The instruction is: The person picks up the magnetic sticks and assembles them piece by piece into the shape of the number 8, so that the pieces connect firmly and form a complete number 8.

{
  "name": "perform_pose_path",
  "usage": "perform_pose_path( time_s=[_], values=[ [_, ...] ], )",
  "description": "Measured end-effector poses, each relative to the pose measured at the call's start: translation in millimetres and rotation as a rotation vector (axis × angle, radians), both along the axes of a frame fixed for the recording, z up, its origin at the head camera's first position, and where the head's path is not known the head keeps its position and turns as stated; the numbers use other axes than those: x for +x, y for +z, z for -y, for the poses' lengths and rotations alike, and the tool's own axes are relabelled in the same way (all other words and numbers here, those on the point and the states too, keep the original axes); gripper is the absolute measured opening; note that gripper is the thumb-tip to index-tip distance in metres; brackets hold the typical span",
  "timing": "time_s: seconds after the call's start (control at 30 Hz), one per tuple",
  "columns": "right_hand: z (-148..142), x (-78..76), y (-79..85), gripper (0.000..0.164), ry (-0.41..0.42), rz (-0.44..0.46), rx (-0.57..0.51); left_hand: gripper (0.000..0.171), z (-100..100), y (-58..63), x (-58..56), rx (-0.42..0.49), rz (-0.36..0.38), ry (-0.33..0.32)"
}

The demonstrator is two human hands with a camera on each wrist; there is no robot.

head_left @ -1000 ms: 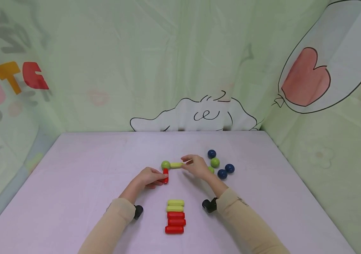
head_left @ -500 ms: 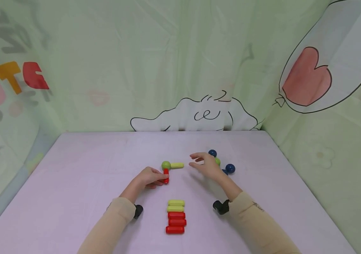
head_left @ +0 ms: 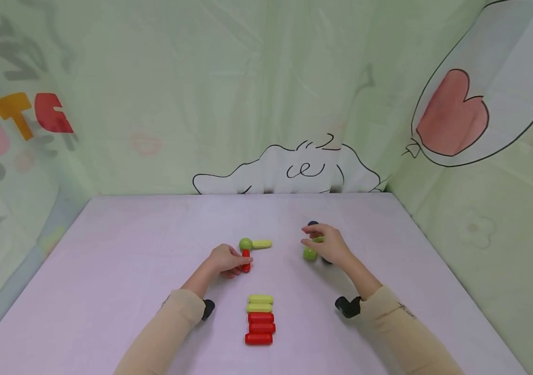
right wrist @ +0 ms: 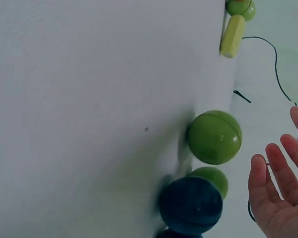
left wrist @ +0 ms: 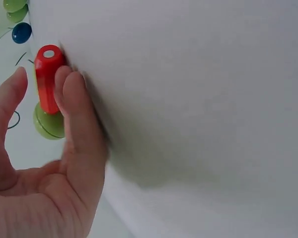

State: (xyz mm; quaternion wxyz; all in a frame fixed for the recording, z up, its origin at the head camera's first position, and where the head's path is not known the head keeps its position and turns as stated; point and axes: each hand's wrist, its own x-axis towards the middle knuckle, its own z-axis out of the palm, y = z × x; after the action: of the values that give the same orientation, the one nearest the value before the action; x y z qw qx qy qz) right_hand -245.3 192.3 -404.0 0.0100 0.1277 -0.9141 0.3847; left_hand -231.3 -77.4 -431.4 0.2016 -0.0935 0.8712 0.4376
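Near the table's middle a green ball (head_left: 245, 244) joins a yellow stick (head_left: 262, 244) and a red stick (head_left: 246, 263), set at a corner to each other. My left hand (head_left: 227, 259) is beside the red stick. In the left wrist view its thumb stands apart from the stick (left wrist: 48, 77) while the fingertips (left wrist: 74, 84) lie right at its side. My right hand (head_left: 332, 244) hovers over the loose balls, fingers spread and holding nothing. Just left of it lies a green ball (head_left: 310, 253). The right wrist view has this green ball (right wrist: 215, 137) beside a dark blue ball (right wrist: 190, 205).
In front of the joined pieces, two yellow sticks (head_left: 260, 303) and three red sticks (head_left: 260, 328) lie in a row. A dark blue ball (head_left: 313, 223) shows behind my right hand, which partly hides others. A printed curtain (head_left: 168, 104) hangs behind the table (head_left: 121, 250).
My right hand has let go of the yellow stick and moved right, over the loose balls. The left hand stays by the red stick, its thumb shifted slightly.
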Motion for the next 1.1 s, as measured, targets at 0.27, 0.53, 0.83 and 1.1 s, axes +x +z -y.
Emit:
perform_pose_path(
  time_s=[0.27,0.53,0.83,1.1],
  values=[
    [-8.4,3.1,-1.5,0.034,0.004,0.023,0.059,0.066,-4.8,4.4,-7.8,-0.142,-0.158,-0.027],
    [-11.6,3.1,-2.0,0.03,0.056,0.032,0.126,0.05,-9.4,8.5,-18.0,-0.174,-0.332,-0.103],
    [-8.2,2.9,-3.6,0.029,0.062,0.058,0.174,0.033,-5.3,4.4,-28.0,-0.051,-0.364,-0.096],
    [-7.5,1.3,-6.1,0.028,0.094,0.061,0.208,0.028,-1.9,2.8,-28.5,-0.022,-0.342,-0.067]
  ],
)
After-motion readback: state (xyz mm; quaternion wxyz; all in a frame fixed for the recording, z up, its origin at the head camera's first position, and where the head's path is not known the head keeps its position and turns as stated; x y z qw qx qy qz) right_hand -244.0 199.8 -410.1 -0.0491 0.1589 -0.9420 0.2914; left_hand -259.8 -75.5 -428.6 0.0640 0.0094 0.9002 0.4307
